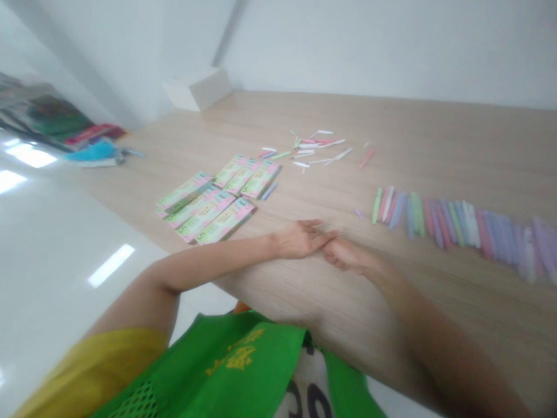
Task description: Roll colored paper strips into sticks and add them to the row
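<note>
Above the wooden table, my left hand (298,239) and my right hand (343,253) meet at the fingertips. The left fingers stretch out apart, one of them touching the right hand. My right fingers are curled closed; blur hides whether anything small is in them. To the right lies a long row of coloured chalk sticks (456,223), side by side in green, pink, purple, blue and white. A short purple chalk piece (359,213) rests just beyond the hands. Left of them are several flat green and pink boxes (224,220) in two groups.
Thin white, pink and green sticks (317,148) lie scattered farther back, with a pink stick (366,158) apart from them. A white box-shaped block (200,90) stands at the far left corner by the wall. A blue item (96,152) sits at the table's left edge.
</note>
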`<state>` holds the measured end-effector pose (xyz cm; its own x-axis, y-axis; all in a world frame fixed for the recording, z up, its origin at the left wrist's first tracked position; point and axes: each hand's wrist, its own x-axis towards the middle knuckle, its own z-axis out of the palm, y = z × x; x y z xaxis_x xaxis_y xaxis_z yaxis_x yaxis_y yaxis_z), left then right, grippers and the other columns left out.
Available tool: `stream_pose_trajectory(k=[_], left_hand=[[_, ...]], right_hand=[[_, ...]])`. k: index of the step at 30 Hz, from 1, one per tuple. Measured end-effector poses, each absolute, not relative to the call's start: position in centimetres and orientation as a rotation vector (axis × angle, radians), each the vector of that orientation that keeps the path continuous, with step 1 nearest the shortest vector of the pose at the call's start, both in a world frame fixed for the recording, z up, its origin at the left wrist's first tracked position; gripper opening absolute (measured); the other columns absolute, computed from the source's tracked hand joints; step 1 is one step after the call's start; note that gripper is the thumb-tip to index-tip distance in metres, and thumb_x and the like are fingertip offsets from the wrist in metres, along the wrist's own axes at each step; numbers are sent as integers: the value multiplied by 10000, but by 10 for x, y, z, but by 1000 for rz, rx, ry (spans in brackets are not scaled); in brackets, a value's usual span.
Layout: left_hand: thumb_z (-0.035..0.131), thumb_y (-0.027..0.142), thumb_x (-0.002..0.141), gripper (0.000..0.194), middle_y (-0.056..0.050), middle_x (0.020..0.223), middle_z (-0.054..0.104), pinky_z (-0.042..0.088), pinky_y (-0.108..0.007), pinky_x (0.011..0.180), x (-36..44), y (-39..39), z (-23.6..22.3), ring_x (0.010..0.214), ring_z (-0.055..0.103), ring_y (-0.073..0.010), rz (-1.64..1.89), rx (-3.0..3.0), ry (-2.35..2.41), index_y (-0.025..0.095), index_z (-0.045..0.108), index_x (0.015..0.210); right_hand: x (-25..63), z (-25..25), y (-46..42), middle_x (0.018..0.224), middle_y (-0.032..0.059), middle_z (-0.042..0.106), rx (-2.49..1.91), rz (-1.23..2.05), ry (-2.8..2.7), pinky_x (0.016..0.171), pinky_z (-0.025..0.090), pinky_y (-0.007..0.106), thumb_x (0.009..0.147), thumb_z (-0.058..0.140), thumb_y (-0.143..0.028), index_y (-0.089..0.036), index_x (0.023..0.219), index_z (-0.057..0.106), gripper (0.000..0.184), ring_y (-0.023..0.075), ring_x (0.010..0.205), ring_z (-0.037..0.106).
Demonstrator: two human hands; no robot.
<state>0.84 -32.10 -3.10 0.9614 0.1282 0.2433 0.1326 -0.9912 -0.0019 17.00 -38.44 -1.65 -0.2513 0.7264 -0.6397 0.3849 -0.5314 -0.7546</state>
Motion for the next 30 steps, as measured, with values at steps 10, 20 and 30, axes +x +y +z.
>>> stream_pose_trajectory(k=[10, 20, 30], left_hand=[[473, 247, 913, 665, -80, 967, 716, 452, -375, 1013, 18, -321, -32, 946, 676, -178, -585, -3262, -387, 82, 147, 1469], [499, 102, 789, 339, -129, 913, 698, 370, -434, 1094, 11, -321, 12, 1326, 425, -281, -341, -3247, -353, 61, 609, 1107], [557, 65, 769, 129, -143, 817, 703, 310, -481, 1125, 15, -325, 20, 1357, 352, -346, -219, -3101, -335, 95, 676, 730]], right_hand=[[195, -20, -368, 443, -96, 234, -1403, 2559, -838, 342, 90, 148, 714, 388, -175, -224, 608, 231, 196, 35, 341, 108], [197, -16, -375, 444, -97, 257, -1231, 2558, -662, 387, 63, 169, 564, 365, -151, -223, 674, 285, 153, 45, 362, 94], [187, -22, -378, 446, -98, 237, -1225, 2520, -700, 405, 43, 184, 508, 380, -146, -227, 671, 221, 241, 49, 373, 79]])
